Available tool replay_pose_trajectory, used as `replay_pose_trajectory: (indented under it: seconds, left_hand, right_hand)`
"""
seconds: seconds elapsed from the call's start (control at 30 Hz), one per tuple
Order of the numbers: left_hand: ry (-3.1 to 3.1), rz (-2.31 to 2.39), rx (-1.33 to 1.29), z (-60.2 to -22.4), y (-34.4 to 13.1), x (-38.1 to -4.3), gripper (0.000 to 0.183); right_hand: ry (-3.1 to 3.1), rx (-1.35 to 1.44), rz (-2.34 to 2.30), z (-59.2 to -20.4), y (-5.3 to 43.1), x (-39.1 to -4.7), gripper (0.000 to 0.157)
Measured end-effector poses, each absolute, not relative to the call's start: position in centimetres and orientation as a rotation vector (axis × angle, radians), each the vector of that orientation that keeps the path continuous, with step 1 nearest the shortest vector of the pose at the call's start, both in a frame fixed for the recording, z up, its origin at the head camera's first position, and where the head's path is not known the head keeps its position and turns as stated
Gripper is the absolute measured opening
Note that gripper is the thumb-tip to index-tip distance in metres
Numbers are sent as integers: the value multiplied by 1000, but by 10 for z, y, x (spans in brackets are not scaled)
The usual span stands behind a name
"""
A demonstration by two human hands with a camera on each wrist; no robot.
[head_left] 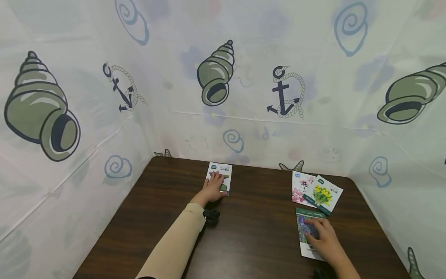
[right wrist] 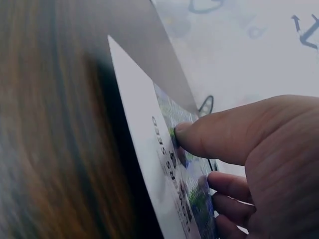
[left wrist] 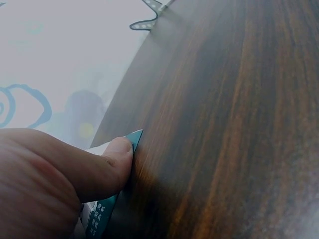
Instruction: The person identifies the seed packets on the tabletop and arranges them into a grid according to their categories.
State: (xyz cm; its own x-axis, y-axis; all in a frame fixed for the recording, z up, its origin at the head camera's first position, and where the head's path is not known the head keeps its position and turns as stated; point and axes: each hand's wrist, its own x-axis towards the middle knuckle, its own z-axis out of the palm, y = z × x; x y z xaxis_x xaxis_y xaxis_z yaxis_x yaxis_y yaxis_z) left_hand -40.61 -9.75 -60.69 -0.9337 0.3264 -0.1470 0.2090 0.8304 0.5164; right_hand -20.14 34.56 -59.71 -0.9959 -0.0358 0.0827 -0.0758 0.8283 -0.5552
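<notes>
At the back of the table, my left hand (head_left: 211,189) rests on a white seed packet (head_left: 225,169) with its fingers spread over the front. In the left wrist view its thumb (left wrist: 118,157) lies along the packet's green-edged corner (left wrist: 134,137). Toward the front right, my right hand (head_left: 325,241) is over a flower seed packet (head_left: 302,228) with a purple-flower picture. The right thumb (right wrist: 204,137) and fingertips touch its printed face, apart from each other, and a dark shadow runs along the packet's long edge in the right wrist view.
Behind the right hand, a packet with yellow flowers (head_left: 322,195) overlaps one with pink blossoms (head_left: 299,193). The dark wooden table (head_left: 251,224) ends against a white curtain (head_left: 251,131) printed with shells and anchors, which surrounds its back and sides.
</notes>
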Motion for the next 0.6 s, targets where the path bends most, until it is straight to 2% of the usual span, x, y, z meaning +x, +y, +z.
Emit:
replay_pose_trajectory:
  seconds: [0.3, 0.6]
  left_hand:
    - [2792, 731, 412, -611, -96, -408, 92]
    - [2830, 683, 419, -617, -97, -409, 90]
  right_hand:
    - [-2956, 140, 903, -597, 330, -205, 33]
    - [-2885, 260, 866, -599, 314, -211, 36]
